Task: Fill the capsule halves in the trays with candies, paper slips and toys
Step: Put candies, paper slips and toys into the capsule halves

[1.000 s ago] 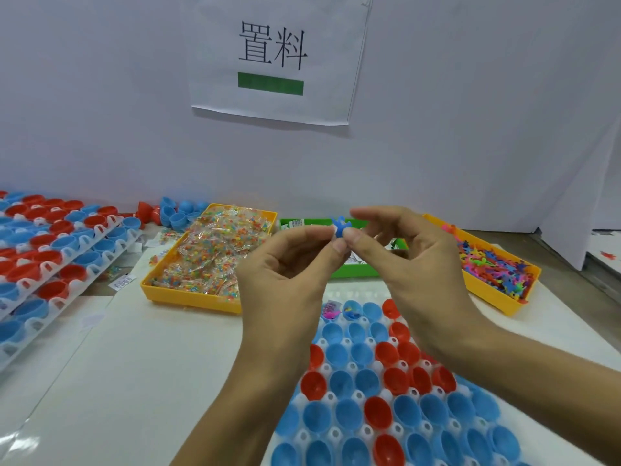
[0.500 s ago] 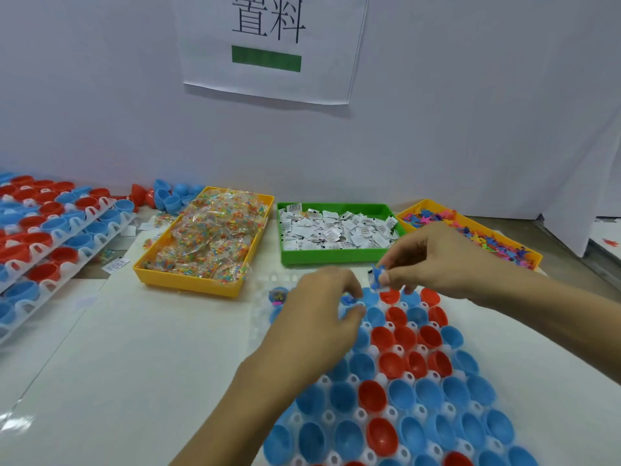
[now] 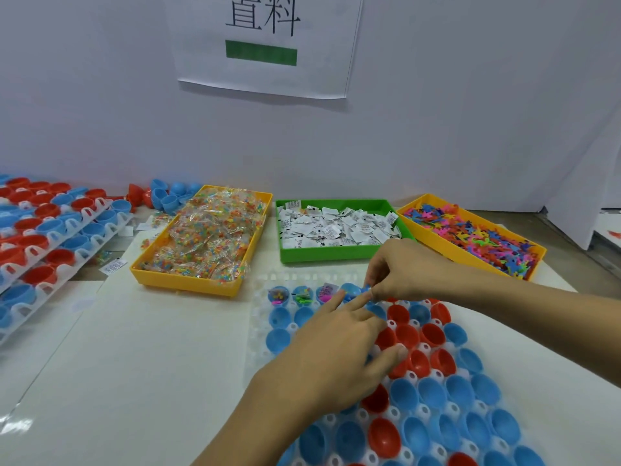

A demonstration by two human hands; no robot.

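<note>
A white tray (image 3: 260,334) of blue and red capsule halves lies in front of me. Three halves at its far left (image 3: 279,295) hold candy, a slip and a toy. My right hand (image 3: 408,269) pinches a small blue toy (image 3: 366,289) just over the fourth half (image 3: 349,290) of that far row. My left hand (image 3: 331,356) rests on the tray, its fingers stretched toward that same half. Behind the tray stand a yellow bin of candy bags (image 3: 205,235), a green bin of paper slips (image 3: 336,227) and a yellow bin of coloured toys (image 3: 470,235).
Stacked trays of red and blue capsule halves (image 3: 47,237) fill the left side. Loose capsule halves (image 3: 161,196) lie by the white wall, which carries a paper sign (image 3: 265,45). A few stray slips and candy bags (image 3: 114,265) lie between the stacks and the candy bin.
Both hands came down from chest height to the tray's far row. The right hand kept the blue toy and carried it left to the fourth half; the left hand settled onto the tray.
</note>
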